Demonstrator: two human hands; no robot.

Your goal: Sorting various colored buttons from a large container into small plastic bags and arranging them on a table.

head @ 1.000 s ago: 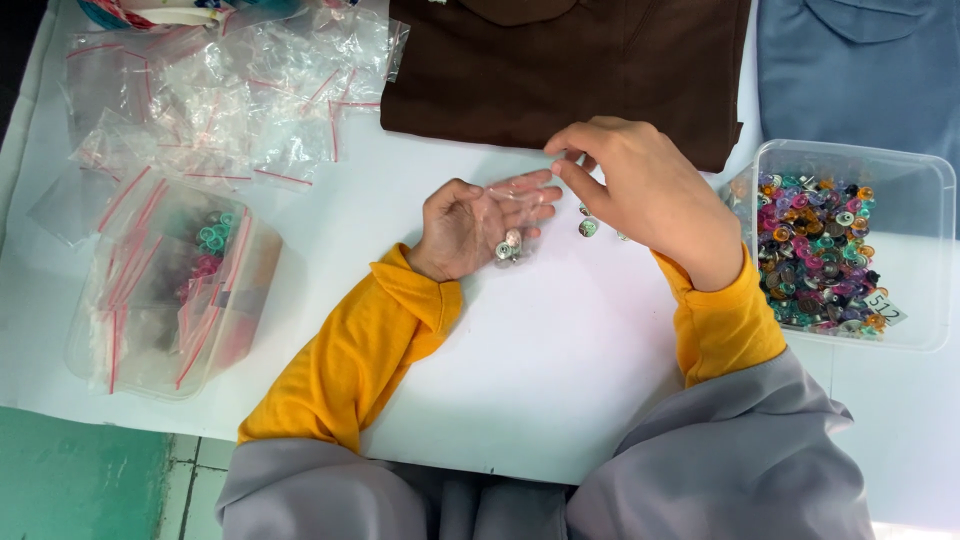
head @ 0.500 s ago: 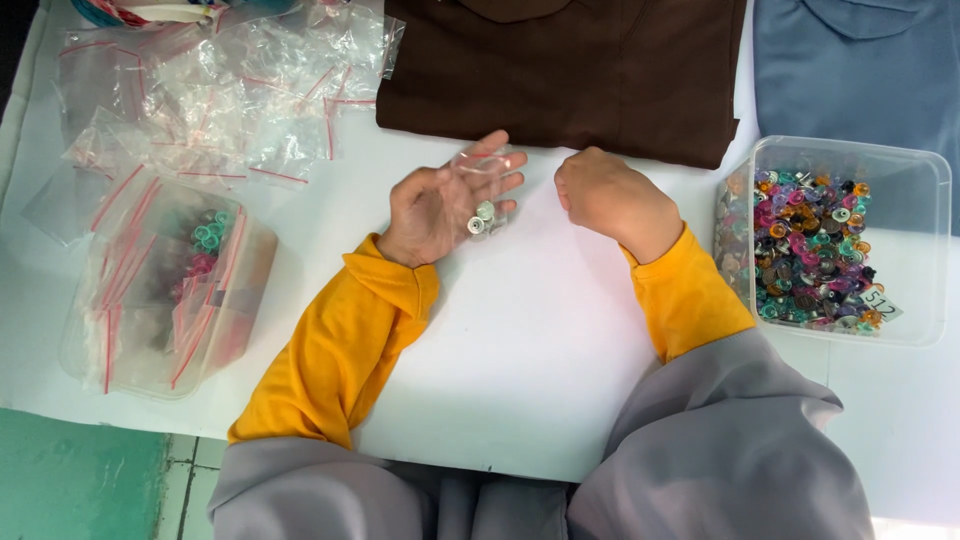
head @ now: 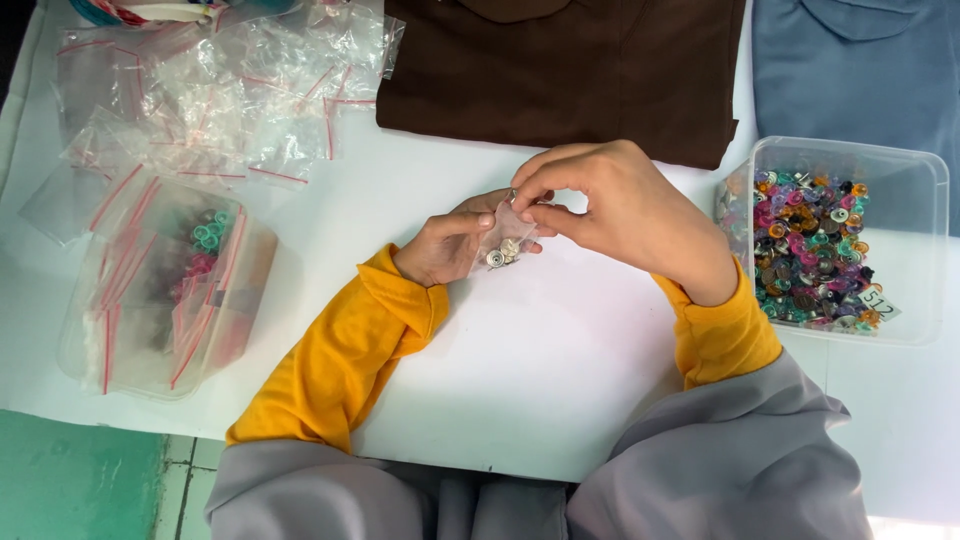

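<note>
left hand (head: 445, 245): fingers curled, pinching the little bag (head: 503, 240) | right hand (head: 615, 205): fingertips pinching the bag's top | bag: between both hands' fingers, small silver buttons (head: 500, 253) inside | tub of bright buttons (head: 915, 240): right of right hand | pile of empty bags (head: 215, 95): up and left of left fingers

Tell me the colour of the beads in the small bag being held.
Silver beads, seen in the head view.
</note>
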